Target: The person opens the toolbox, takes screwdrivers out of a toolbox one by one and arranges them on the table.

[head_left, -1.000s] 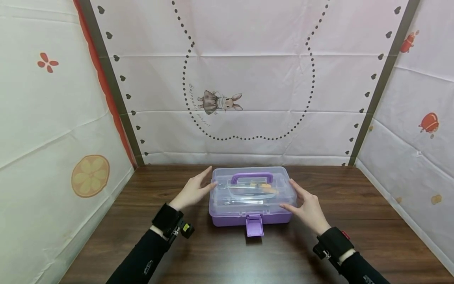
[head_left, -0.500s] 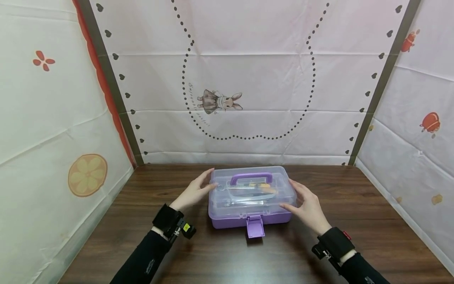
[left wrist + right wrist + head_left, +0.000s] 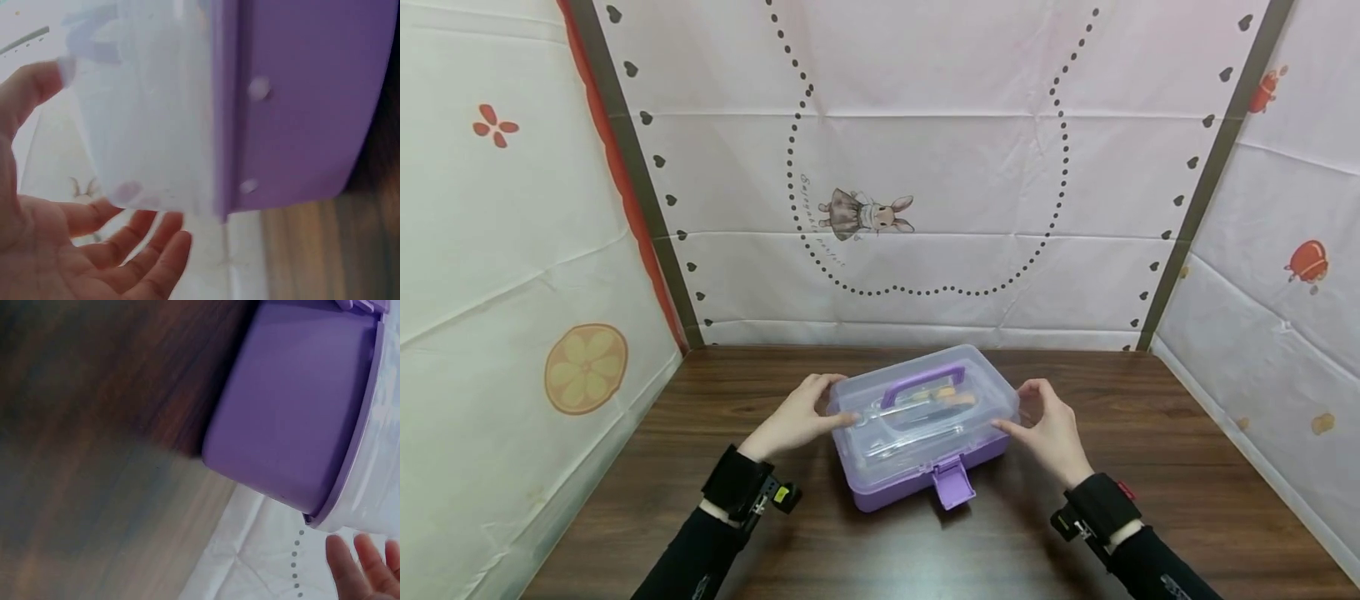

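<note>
A storage box with a purple base (image 3: 898,492) and a clear lid (image 3: 850,462) stands at an angle on the wooden table. Its purple carry handle (image 3: 917,384) lies on the lid, and the purple front latch (image 3: 953,483) hangs unfastened. Slim tools (image 3: 917,442) show blurrily through the lid. My left hand (image 3: 793,423) grips the lid's left end, thumb on top and fingers round the back corner; the left wrist view shows those fingertips (image 3: 177,240) at the corner. My right hand (image 3: 1054,437) holds the right end, thumb at the front and fingers bent behind.
The table (image 3: 760,542) ends at a back cloth wall (image 3: 925,167) printed with a rabbit and dotted lines. More printed cloth (image 3: 490,250) hangs on the left and right sides. Black bands with small cameras (image 3: 771,492) sit on both wrists.
The box has turned counterclockwise as seen from above: its left end came nearer and its right end went back. My left hand moved nearer with it; the right shifted only slightly.
</note>
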A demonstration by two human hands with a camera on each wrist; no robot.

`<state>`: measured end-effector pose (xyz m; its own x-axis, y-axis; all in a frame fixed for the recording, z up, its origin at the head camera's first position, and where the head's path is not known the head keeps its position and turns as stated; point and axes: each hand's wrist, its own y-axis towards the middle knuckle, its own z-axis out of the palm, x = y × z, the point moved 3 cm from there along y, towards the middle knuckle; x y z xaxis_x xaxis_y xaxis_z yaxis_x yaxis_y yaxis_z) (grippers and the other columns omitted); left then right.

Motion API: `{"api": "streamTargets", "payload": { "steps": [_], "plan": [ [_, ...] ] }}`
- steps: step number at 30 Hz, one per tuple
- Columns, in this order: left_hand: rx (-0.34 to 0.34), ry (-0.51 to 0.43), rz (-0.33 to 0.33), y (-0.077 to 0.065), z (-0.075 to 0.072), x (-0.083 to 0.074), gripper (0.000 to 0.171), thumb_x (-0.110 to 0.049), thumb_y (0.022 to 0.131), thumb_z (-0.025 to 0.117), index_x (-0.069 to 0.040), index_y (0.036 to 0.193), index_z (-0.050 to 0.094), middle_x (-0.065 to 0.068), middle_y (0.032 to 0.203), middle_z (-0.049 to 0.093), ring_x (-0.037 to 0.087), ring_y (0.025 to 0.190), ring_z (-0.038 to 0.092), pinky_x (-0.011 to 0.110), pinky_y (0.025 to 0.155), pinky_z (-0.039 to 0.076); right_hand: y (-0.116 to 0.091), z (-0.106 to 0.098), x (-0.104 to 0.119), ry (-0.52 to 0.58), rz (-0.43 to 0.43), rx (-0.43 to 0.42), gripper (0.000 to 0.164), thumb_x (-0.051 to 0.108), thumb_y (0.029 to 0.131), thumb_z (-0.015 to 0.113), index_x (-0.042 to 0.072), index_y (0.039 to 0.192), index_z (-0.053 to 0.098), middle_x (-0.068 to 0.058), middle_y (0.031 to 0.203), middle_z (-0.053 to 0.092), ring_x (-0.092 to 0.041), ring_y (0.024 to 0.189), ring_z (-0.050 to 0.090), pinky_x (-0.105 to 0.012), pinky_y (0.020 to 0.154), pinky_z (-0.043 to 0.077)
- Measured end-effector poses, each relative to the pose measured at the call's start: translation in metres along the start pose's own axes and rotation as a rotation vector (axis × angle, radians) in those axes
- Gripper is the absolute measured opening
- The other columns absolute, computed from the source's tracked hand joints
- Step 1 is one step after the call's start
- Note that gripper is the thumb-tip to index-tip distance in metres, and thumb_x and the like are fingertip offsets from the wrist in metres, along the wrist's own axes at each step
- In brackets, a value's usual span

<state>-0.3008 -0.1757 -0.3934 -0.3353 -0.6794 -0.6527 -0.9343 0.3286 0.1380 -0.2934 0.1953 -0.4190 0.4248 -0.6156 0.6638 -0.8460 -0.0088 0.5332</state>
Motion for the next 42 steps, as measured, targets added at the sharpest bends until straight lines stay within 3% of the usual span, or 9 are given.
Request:
{"api": "streamTargets", "payload": {
  "steps": [4,10,13,18,23,29,32,36,42],
  "plan": [
    [-0.003,0.062,-0.02,-0.005,-0.004,-0.007,0.075,-0.054,0.08,0.075,-0.007,0.133,0.052,0.011,0.12,0.06,0.023,0.107,0.057,0.04,0.088,0.049,0.009,0.002,0.001,-0.063,-0.046,-0.051,0.045,0.014,0.066,0.092,0.002,0.096,0.06,-0.01,0.086,0.067,-0.022,0.081,0.065,-0.032,0.071,0.054],
    [-0.007,0.094,-0.082,-0.01,-0.003,-0.016,0.079,-0.058,0.073,0.08,-0.007,0.125,0.05,0.009,0.097,0.065,0.016,0.083,0.059,0.033,0.071,0.049,0.022,0.009,0.007,-0.007,-0.011,-0.007,0.03,0.01,0.075,0.086,-0.005,0.095,0.069,-0.018,0.083,0.074,-0.028,0.076,0.073,-0.039,0.07,0.06],
    [-0.017,0.147,-0.083,-0.014,-0.003,-0.026,0.09,-0.059,0.07,0.082,-0.004,0.132,0.048,0.014,0.108,0.067,0.021,0.091,0.064,0.039,0.078,0.054,0.025,0.016,0.011,0.008,0.038,0.072,0.04,0.017,0.081,0.082,-0.007,0.111,0.069,-0.023,0.095,0.075,-0.033,0.086,0.074,-0.043,0.077,0.06],
    [-0.023,0.302,-0.063,-0.019,0.001,-0.046,0.103,-0.066,0.068,0.078,0.0,0.141,0.048,0.02,0.128,0.064,0.034,0.113,0.063,0.051,0.091,0.053,0.022,0.027,0.022,0.06,0.158,0.273,0.066,0.036,0.093,0.068,-0.007,0.14,0.05,-0.025,0.129,0.062,-0.037,0.117,0.064,-0.047,0.099,0.051],
    [-0.051,0.392,-0.044,-0.024,0.006,-0.061,0.097,-0.068,0.066,0.078,-0.001,0.133,0.057,0.012,0.103,0.072,0.027,0.09,0.069,0.044,0.074,0.056,0.019,0.041,0.031,0.091,0.209,0.416,0.075,0.041,0.099,0.056,-0.006,0.151,0.03,-0.022,0.154,0.036,-0.037,0.138,0.044,-0.049,0.113,0.037],
    [-0.094,0.442,-0.035,-0.032,0.013,-0.075,0.078,-0.068,0.065,0.078,-0.001,0.103,0.065,0.002,0.069,0.062,0.022,0.064,0.064,0.037,0.055,0.051,0.022,0.054,0.036,0.159,0.243,0.515,0.084,0.04,0.099,0.056,-0.005,0.155,0.013,-0.024,0.16,0.022,-0.039,0.142,0.037,-0.05,0.115,0.035],
    [-0.117,0.496,-0.022,-0.037,0.015,-0.081,0.083,-0.07,0.066,0.076,0.005,0.101,0.065,0.008,0.067,0.062,0.029,0.064,0.066,0.039,0.057,0.054,0.027,0.058,0.037,0.237,0.231,0.558,0.083,0.037,0.099,0.055,-0.003,0.156,0.011,-0.024,0.161,0.021,-0.039,0.143,0.035,-0.05,0.113,0.037],
    [-0.122,0.502,-0.014,-0.045,0.018,-0.086,0.093,-0.068,0.068,0.077,0.015,0.109,0.063,0.012,0.069,0.064,0.032,0.067,0.068,0.041,0.061,0.056,0.033,0.064,0.035,0.375,0.214,0.627,0.078,0.031,0.101,0.054,0.002,0.158,0.009,-0.029,0.156,0.03,-0.036,0.128,0.054,-0.05,0.103,0.048],
    [-0.132,0.49,-0.002,-0.056,0.021,-0.089,0.103,-0.066,0.067,0.078,0.022,0.117,0.058,0.011,0.067,0.063,0.028,0.064,0.066,0.04,0.062,0.056,0.036,0.075,0.034,0.518,0.28,0.664,0.076,0.029,0.1,0.055,0.009,0.159,0.011,-0.027,0.156,0.033,-0.036,0.128,0.055,-0.055,0.105,0.045]
  ]
}}
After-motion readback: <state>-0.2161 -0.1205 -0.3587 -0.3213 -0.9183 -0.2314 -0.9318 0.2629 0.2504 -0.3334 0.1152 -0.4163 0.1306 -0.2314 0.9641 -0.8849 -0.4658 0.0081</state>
